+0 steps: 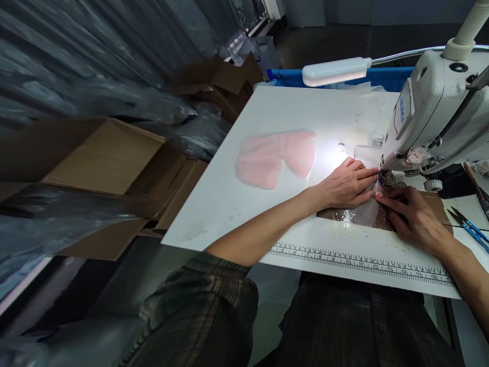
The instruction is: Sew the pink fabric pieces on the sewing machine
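Observation:
My left hand (348,184) lies with its fingers stretched out on a sheer white fabric (364,215), the fingertips close to the needle area of a white sewing machine (439,112). On the other side of the needle, my right hand (414,214) has its fingers drawn together at the fabric's edge. A small pinkish-red spot shows at its fingertip; whether it is a nail or a bit of cloth I cannot tell. Under the fabric and both hands is a brown, shiny plate (435,205). The presser foot is partly hidden by my fingers.
A pink cloth piece (263,160) lies flat on the white table (214,204). Blue thread snips (473,229) and a dark object (456,181) sit at right. A lamp (336,71) hangs over the back. Printed ruler (355,261) lines the front edge; cardboard boxes (107,155) stand left.

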Demonstrator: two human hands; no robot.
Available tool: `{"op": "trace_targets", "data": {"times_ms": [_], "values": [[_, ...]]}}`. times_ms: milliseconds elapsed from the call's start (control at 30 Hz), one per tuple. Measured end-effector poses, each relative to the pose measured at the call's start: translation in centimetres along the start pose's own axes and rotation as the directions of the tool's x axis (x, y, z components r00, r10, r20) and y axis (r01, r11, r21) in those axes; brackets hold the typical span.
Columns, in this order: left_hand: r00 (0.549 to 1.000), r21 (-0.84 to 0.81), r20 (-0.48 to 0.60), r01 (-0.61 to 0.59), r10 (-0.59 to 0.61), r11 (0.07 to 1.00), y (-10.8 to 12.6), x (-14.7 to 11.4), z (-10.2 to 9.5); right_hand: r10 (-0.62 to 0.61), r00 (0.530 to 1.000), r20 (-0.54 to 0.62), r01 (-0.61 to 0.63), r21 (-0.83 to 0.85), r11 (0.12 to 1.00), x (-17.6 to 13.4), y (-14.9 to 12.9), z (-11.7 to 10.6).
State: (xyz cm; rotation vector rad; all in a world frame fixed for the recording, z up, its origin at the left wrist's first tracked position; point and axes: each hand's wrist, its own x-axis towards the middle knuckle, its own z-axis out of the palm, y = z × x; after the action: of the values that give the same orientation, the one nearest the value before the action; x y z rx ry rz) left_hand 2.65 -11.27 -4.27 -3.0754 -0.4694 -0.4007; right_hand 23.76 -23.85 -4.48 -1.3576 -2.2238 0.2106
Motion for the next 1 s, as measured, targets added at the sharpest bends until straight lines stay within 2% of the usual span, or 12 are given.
{"op": "trace_targets", "data": {"times_ms": [467,700,1000], "values": [[1.000,0.038,-0.016,0.022,-0.022,0.999,0.6,0.1,0.0,0.001,1.000,0.021,-0.001,-0.004,1.000,-0.1,0.3,-0.1],[1.000,0.049,-0.016,0.015,-0.014,0.999,0.7,0.1,0.0,-0.021,0.999,-0.045,0.020,-0.013,1.000,0.0,0.3,0.3],[1.000,0.089,-0.008,0.028,-0.027,0.996,1.2,0.2,-0.1,-0.039,0.998,-0.046,0.038,-0.011,0.999,0.1,0.2,0.0]]}}
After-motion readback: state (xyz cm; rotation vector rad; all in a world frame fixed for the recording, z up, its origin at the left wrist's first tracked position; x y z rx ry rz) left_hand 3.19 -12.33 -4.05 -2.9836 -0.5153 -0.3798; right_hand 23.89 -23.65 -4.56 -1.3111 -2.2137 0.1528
